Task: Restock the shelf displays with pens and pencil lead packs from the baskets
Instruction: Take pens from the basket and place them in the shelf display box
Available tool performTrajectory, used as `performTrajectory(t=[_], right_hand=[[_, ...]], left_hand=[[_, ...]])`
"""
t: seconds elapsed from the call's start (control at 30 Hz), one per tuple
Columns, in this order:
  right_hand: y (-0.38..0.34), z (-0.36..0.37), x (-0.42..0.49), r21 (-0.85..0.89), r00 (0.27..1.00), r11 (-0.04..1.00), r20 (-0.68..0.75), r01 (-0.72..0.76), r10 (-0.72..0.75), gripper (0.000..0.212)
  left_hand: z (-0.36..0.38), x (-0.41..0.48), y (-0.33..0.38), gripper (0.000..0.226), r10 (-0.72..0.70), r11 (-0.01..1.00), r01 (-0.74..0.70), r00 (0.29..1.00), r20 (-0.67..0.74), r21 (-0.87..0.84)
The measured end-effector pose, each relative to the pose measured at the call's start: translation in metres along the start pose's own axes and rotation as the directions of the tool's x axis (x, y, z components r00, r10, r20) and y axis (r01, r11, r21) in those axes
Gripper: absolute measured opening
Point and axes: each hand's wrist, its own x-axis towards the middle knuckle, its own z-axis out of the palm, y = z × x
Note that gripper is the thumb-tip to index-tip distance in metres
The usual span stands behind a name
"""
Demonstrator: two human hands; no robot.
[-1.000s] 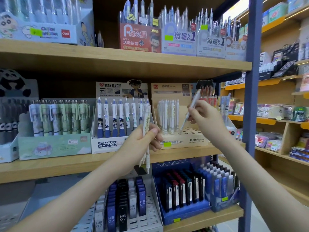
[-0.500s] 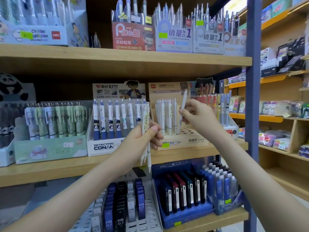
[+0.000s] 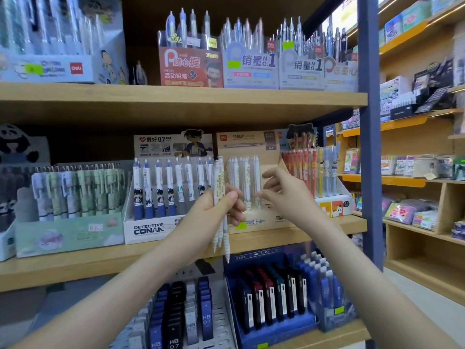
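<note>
Pen restocking under way: my left hand [image 3: 208, 214] grips a bundle of white pens [image 3: 224, 238], right hand [image 3: 286, 197] released and empty at the beige display [image 3: 273, 219]; next, I judge, pinch one pen from the bundle.

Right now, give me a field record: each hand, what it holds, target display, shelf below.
left hand: grips bundle of white pens, upright
right hand: holds nothing, beside tan display
tan display: middle shelf, standing pens in it
shelf below: lead packs in blue tray
</note>
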Motion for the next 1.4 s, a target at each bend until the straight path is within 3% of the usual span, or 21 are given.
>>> performTrajectory(t=[0.1,0.17,0.3,0.43,0.63,0.7,0.8,0.93,1.03,1.13,1.4], right_hand=[[-0.012,-0.015,-0.01,0.183,0.991,0.978,-0.107,0.096,-0.078,0.019],[-0.023,-0.027,-0.015,0.318,0.99,0.937,-0.03,0.141,-0.139,0.02],[-0.035,-0.034,-0.018,0.461,0.969,0.882,0.159,0.096,-0.188,0.023],[-0.033,-0.034,-0.02,0.494,0.982,0.866,0.113,0.075,-0.15,0.019],[-0.022,-0.051,-0.017,0.64,0.986,0.758,-0.165,0.128,-0.027,0.013],[-0.022,-0.048,-0.018,0.685,0.996,0.723,-0.08,0.089,-0.047,0.015],[-0.019,-0.035,-0.02,0.641,0.993,0.767,0.072,0.024,-0.091,0.012],[-0.009,-0.043,-0.006,0.744,0.988,0.667,-0.129,0.039,0.086,0.012],[0.004,-0.044,0.01,0.589,0.958,0.807,-0.254,0.042,0.135,0.009],[0.014,-0.03,0.025,0.383,0.969,0.923,-0.224,-0.014,0.108,0.009],[0.023,0.002,0.056,0.149,0.987,0.976,-0.023,-0.156,0.161,0.012]], left_hand=[[0.003,0.005,0.004,0.017,0.022,1.0,-0.022,1.0,-0.002,-0.018],[0.007,0.009,0.009,0.019,0.022,0.999,-0.021,0.999,0.036,-0.03],[0.016,0.018,0.025,0.019,-0.037,0.998,0.023,0.97,0.239,0.064],[0.022,0.024,0.033,0.017,-0.054,0.987,0.001,0.943,0.329,0.159],[0.015,0.026,0.03,0.018,-0.119,0.97,0.04,0.937,0.328,0.238],[0.015,0.026,0.029,0.017,-0.119,0.968,0.039,0.942,0.313,0.25],[0.018,0.029,0.03,0.016,-0.095,0.97,0.022,0.952,0.292,0.244],[0.009,0.035,0.031,0.02,-0.07,0.966,0.026,0.984,0.163,0.256],[-0.008,0.037,0.03,0.022,-0.017,0.969,0.001,0.998,0.064,0.247],[-0.018,0.037,0.028,0.023,0.014,0.979,-0.017,1.0,0.016,0.205],[-0.03,0.036,0.02,0.024,0.072,0.987,-0.076,0.997,0.028,0.14]])
